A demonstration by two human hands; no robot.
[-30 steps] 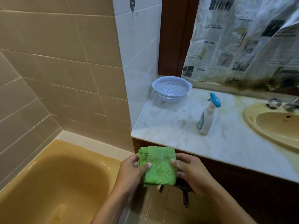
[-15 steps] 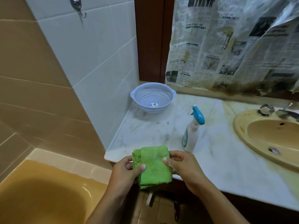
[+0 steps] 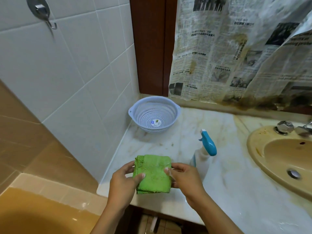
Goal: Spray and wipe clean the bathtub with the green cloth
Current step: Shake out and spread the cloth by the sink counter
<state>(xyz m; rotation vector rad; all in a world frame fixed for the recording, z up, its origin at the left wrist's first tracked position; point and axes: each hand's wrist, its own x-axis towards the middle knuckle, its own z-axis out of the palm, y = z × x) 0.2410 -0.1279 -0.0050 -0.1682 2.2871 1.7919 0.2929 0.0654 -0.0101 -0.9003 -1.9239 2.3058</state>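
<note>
Home bathroom — bathtub [image 3: 42,215], sink [image 3: 283,159]

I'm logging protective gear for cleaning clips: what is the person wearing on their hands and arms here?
Nothing that shows. The left hand and right hand are bare, with no gloves, rings, watch or bracelet. No sleeve is in view down to the bottom edge of the picture. The thumbnails that show look short and plain.
</note>
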